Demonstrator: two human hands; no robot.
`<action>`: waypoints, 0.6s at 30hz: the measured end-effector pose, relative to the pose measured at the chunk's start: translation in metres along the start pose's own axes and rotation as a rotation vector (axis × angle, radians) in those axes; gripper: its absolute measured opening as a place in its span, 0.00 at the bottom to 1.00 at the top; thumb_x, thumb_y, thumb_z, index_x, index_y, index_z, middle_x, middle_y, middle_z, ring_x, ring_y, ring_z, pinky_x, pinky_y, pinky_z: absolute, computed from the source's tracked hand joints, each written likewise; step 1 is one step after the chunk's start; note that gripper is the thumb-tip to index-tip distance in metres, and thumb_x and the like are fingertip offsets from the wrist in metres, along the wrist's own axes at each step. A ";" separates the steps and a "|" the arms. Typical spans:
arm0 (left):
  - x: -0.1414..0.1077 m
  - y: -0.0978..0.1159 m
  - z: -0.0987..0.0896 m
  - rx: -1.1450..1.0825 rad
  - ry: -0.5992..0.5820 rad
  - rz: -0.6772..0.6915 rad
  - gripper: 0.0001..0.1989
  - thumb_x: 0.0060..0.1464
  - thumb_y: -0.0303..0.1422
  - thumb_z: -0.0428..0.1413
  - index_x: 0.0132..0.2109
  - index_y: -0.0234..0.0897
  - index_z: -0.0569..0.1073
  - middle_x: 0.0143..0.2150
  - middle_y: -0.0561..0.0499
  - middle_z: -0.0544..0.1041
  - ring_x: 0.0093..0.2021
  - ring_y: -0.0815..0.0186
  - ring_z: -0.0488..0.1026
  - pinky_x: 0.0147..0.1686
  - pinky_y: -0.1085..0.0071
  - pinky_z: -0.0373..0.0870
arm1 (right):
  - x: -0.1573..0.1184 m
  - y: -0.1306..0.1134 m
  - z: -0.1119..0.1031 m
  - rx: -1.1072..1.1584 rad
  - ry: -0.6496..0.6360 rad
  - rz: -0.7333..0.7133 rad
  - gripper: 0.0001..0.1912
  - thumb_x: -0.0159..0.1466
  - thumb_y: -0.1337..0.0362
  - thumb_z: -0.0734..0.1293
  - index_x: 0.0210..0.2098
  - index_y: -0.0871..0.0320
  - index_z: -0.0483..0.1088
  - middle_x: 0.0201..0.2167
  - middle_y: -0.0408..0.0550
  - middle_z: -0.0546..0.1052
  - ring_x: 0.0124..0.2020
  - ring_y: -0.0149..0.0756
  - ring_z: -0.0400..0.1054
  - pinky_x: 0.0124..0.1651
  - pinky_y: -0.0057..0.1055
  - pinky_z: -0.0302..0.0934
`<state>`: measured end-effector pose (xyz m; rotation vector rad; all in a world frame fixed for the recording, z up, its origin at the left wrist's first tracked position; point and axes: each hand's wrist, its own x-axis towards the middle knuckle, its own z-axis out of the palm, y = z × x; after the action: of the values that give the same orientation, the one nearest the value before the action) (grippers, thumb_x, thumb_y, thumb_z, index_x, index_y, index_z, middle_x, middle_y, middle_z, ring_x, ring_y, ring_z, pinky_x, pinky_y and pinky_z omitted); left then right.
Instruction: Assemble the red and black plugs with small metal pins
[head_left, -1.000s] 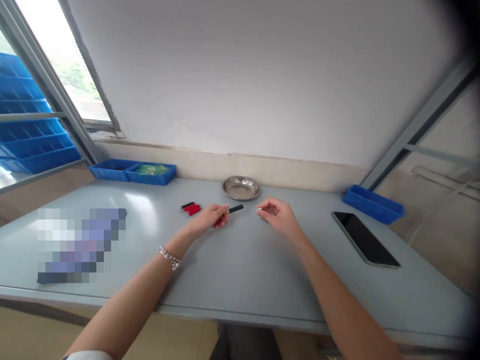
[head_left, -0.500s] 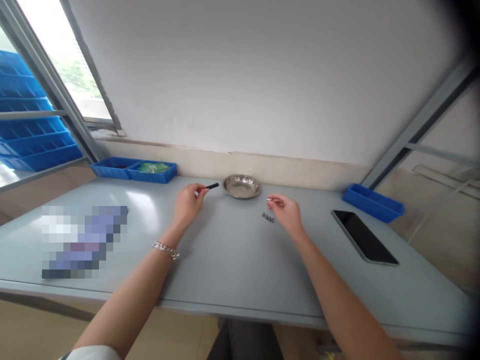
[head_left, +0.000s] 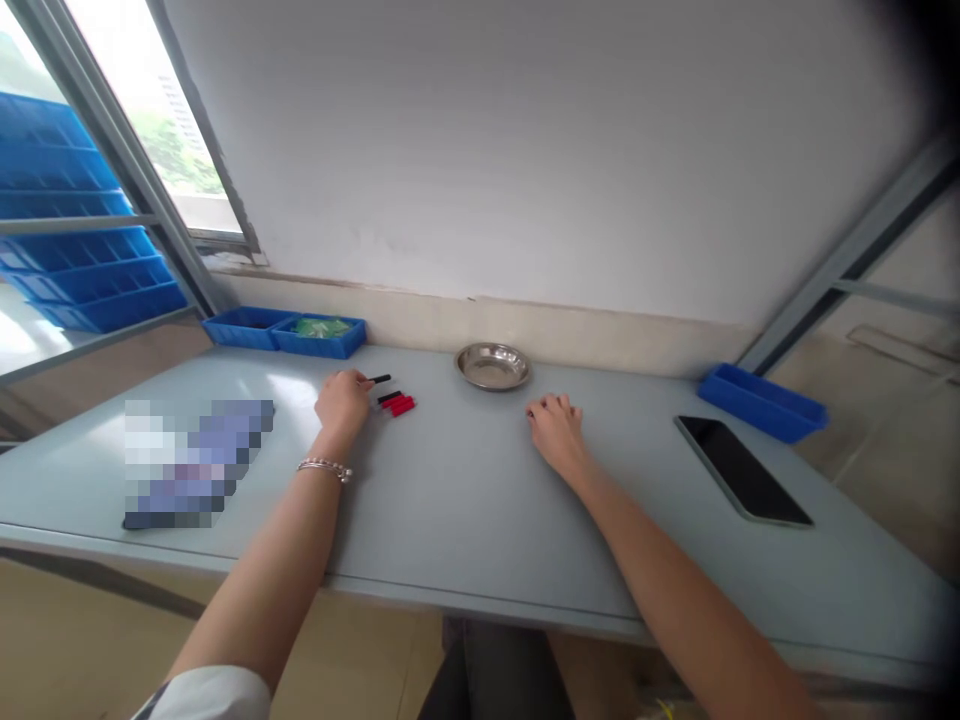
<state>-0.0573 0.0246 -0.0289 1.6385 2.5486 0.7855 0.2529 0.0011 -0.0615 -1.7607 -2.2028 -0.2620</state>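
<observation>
A slim black cylinder (head_left: 381,379) sticks out from the fingertips of my left hand (head_left: 343,402), which is closed on it low over the table. Just to the right of that hand lie another black cylinder (head_left: 390,398) and red cylinders (head_left: 403,407), side by side. My right hand (head_left: 556,428) is at the tabletop with its fingers curled down. Its fingertips cover whatever is under them, and only a tiny dark bit shows at their left edge. Between and beyond both hands stands a shallow round metal dish (head_left: 493,384).
A dark-screened phone or tablet (head_left: 742,470) lies on the right, with a blue bin (head_left: 763,402) behind it. Two blue bins (head_left: 319,345) stand at the back left, one holding green packets. A blurred-out object (head_left: 202,465) lies at the left.
My left hand has drawn left with the black cylinder, and the red cylinders now show. My right hand has lowered over the spot where several small dark pointed pieces lay; these are hidden now.
</observation>
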 end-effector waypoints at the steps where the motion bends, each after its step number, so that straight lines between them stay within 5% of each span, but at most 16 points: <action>1: 0.001 -0.001 0.001 0.006 -0.031 0.009 0.13 0.50 0.36 0.48 0.39 0.37 0.72 0.42 0.42 0.71 0.45 0.52 0.65 0.36 0.62 0.64 | 0.000 0.000 0.000 -0.003 -0.006 0.007 0.12 0.60 0.70 0.56 0.37 0.58 0.69 0.37 0.55 0.68 0.42 0.44 0.56 0.38 0.37 0.48; 6: 0.000 -0.001 0.003 0.038 -0.135 0.041 0.14 0.50 0.33 0.46 0.42 0.41 0.72 0.41 0.42 0.71 0.45 0.53 0.66 0.37 0.62 0.64 | 0.000 0.001 0.001 0.028 -0.014 0.037 0.11 0.59 0.69 0.56 0.37 0.57 0.69 0.38 0.55 0.68 0.43 0.43 0.55 0.37 0.36 0.49; 18: 0.009 -0.005 0.009 0.093 -0.180 0.191 0.14 0.50 0.31 0.45 0.40 0.37 0.72 0.37 0.43 0.72 0.41 0.57 0.67 0.39 0.65 0.64 | -0.003 0.007 -0.002 0.171 -0.027 0.081 0.10 0.58 0.63 0.59 0.39 0.54 0.67 0.37 0.52 0.67 0.42 0.43 0.57 0.37 0.35 0.50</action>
<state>-0.0631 0.0345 -0.0367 1.9061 2.3662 0.5068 0.2603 -0.0006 -0.0608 -1.7628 -2.0974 -0.0304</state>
